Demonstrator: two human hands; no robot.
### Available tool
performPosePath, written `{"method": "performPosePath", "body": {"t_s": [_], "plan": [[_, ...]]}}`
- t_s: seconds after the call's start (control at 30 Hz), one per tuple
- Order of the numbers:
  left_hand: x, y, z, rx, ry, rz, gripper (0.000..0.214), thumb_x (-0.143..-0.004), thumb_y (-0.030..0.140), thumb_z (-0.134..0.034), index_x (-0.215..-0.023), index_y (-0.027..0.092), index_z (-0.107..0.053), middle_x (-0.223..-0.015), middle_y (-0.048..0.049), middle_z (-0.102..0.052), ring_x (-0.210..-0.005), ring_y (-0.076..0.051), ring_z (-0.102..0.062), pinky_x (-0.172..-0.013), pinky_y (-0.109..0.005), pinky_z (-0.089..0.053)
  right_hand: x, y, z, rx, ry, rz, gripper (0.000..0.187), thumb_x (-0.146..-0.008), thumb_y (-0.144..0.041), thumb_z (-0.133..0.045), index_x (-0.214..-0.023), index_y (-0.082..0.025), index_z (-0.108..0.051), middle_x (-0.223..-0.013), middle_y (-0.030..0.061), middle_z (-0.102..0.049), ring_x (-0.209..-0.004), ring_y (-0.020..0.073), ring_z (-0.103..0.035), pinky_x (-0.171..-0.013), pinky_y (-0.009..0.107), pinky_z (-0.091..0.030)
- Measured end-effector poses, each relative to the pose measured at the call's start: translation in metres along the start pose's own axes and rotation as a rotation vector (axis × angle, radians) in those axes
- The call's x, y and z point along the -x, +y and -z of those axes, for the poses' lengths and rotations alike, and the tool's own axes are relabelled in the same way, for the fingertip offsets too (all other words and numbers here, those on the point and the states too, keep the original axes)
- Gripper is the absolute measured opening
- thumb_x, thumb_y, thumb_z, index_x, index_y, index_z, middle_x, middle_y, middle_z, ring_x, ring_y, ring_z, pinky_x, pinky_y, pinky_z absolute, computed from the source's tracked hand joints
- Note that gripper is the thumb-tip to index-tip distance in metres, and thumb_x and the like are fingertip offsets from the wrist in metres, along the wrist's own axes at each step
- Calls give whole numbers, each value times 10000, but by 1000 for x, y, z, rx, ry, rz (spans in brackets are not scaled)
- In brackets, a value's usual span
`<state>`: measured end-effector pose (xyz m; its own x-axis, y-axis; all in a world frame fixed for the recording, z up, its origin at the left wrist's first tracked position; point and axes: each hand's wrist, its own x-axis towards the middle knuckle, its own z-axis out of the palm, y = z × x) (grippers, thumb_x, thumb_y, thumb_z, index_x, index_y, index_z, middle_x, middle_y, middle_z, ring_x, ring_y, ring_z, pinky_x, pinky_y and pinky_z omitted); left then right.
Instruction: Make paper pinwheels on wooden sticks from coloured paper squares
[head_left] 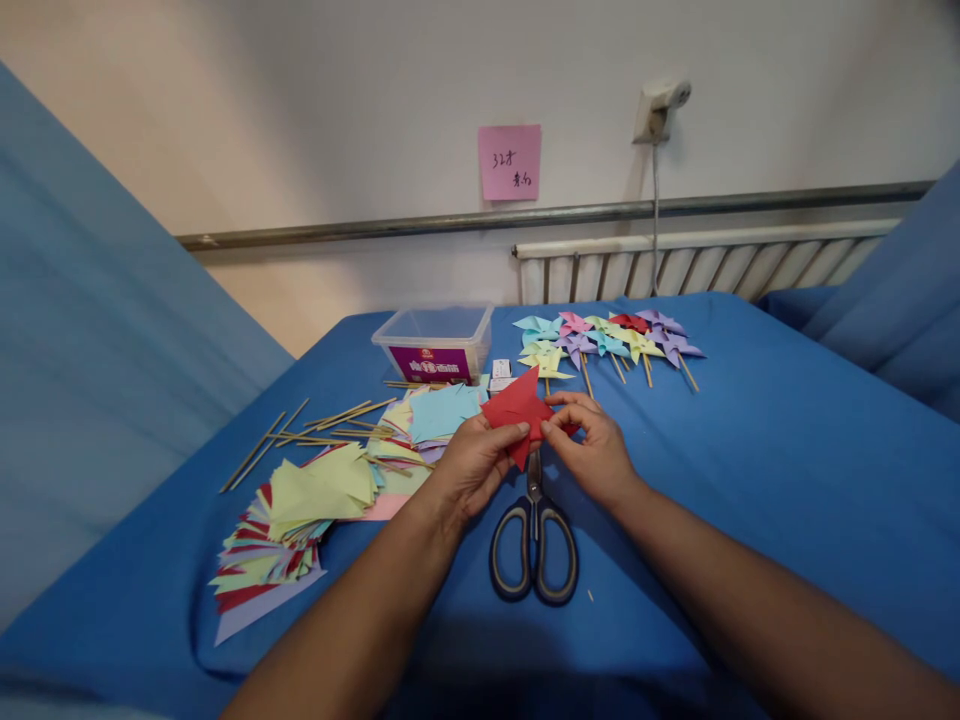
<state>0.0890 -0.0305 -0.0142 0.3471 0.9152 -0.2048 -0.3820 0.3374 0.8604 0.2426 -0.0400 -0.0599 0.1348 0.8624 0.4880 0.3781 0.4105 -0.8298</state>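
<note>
A red paper pinwheel [517, 400], partly folded, is held up between both hands over the middle of the table. My left hand [484, 455] grips it from the left, thumb pressed on the paper near its centre. Fingers of my right hand [589, 440] pinch its right side, where a folded flap shows. What lies under the fingertips is hidden. Just below the hands, scissors [534, 540] with dark handles lie on the blue cloth, their blades pointing away and partly covered.
Finished pinwheels [600, 340] on sticks lie at the back right. A clear plastic box [435, 340] stands at the back, small white boxes [501, 375] beside it. Loose sticks [322, 425], cut paper sheets [322, 485] and blue squares [446, 410] spread over the left side.
</note>
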Motion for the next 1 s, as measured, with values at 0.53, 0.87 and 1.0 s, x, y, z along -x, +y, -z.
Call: {"method": "performPosePath", "body": {"t_s": [0.53, 0.87, 1.0], "plan": [[-2, -3, -1, 2, 43, -30, 327, -687, 78, -754, -1004, 70, -678, -861, -120, -745, -703, -164, -702, -704, -253, -573, 2, -1, -3, -27, 2, -9, 150, -800, -235, -620, -651, -220, -619, -1033, 78, -683, -1040, 245, -616, -922, 420, -437], [-3, -3, -2, 21, 72, -38, 292, -671, 64, -751, -957, 76, -691, -822, -108, -740, -655, -149, -688, -660, -239, -568, 3, -2, -4, -41, 2, -24, 149, -790, -235, -626, -642, -229, -615, -1019, 65, -683, -1035, 236, -618, -921, 407, -444], [-4, -4, -1, -2, 87, -32, 278, -653, 80, -767, -923, 76, -698, -825, -114, -741, -635, -147, -678, -647, -241, -562, 4, -4, -5, -38, -9, -36, 159, -793, -234, -622, -633, -227, -617, -1010, 71, -686, -1040, 248, -617, -912, 422, -452]]}}
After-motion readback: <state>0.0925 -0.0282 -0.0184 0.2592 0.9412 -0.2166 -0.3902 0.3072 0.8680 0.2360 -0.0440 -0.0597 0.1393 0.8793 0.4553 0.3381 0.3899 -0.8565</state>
